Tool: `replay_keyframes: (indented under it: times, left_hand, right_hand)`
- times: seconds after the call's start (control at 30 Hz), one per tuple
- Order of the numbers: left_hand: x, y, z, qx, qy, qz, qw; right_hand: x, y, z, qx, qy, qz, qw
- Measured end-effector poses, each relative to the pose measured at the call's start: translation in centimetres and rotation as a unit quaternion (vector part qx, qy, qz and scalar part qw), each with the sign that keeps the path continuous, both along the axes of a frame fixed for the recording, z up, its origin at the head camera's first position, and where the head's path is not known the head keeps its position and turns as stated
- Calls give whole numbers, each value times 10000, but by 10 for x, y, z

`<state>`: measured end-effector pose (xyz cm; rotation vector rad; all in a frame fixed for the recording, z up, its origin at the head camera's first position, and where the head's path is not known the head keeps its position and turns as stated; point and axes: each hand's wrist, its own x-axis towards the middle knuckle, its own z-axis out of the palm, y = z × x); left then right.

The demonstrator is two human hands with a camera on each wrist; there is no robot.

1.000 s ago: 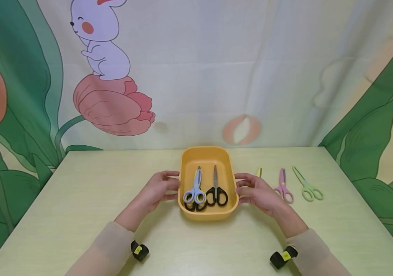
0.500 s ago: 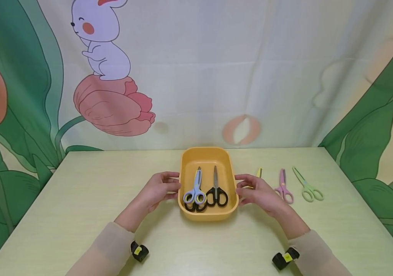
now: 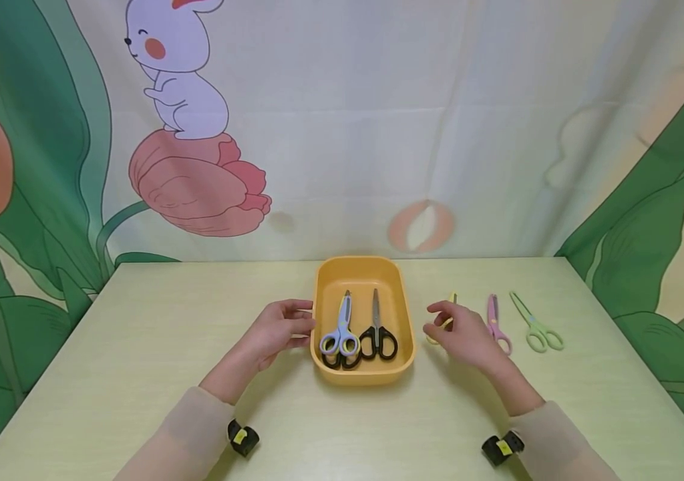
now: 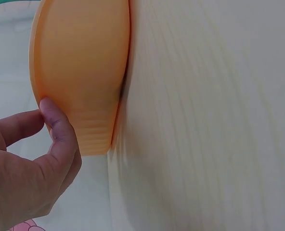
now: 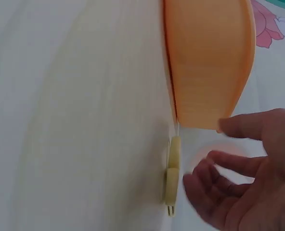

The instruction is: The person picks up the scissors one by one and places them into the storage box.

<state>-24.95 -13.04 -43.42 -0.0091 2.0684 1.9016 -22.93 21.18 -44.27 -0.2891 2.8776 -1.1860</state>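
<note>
My left hand (image 3: 278, 331) touches the left side of a yellow-orange plastic tray (image 3: 363, 377); in the left wrist view its fingertips (image 4: 48, 106) meet the rim. Inside the tray lie light-blue scissors (image 3: 340, 327) over yellow and black handles, next to black-handled scissors (image 3: 376, 334). To the right of the tray, apart from it, my right hand (image 3: 465, 334) hovers with loosely bent fingers and nothing in its grasp. Yellow scissors (image 5: 173, 173) lie on the table beneath that hand, partly hidden by it in the head view.
Pink scissors (image 3: 493, 317) lie right of my right hand, their handles partly covered by it. Farther right are green scissors (image 3: 537, 327). The pale table (image 3: 155, 334) ends at a printed curtain (image 3: 330, 167) behind the tray.
My right hand has let go of the tray's right side and moved a little to the right, over the yellow scissors. The left hand and the tray stay where they were.
</note>
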Motion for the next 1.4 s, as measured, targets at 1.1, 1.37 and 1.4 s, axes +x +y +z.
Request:
replay_keyframes:
  times: [1.1,1.37,1.4]
  left_hand:
    - [1,-1,-2,2,-35,-70,10000]
    - [1,-4,-3,65,-23,-181,9998]
    - [1,-3,-3,76,-16,-192,9998]
  right_hand:
    - [-2,-3,5,2617,-230,165,9647]
    - [-4,2,3,2599,-137,293,9651]
    - [-4,3,4,2586,-133,301,9654]
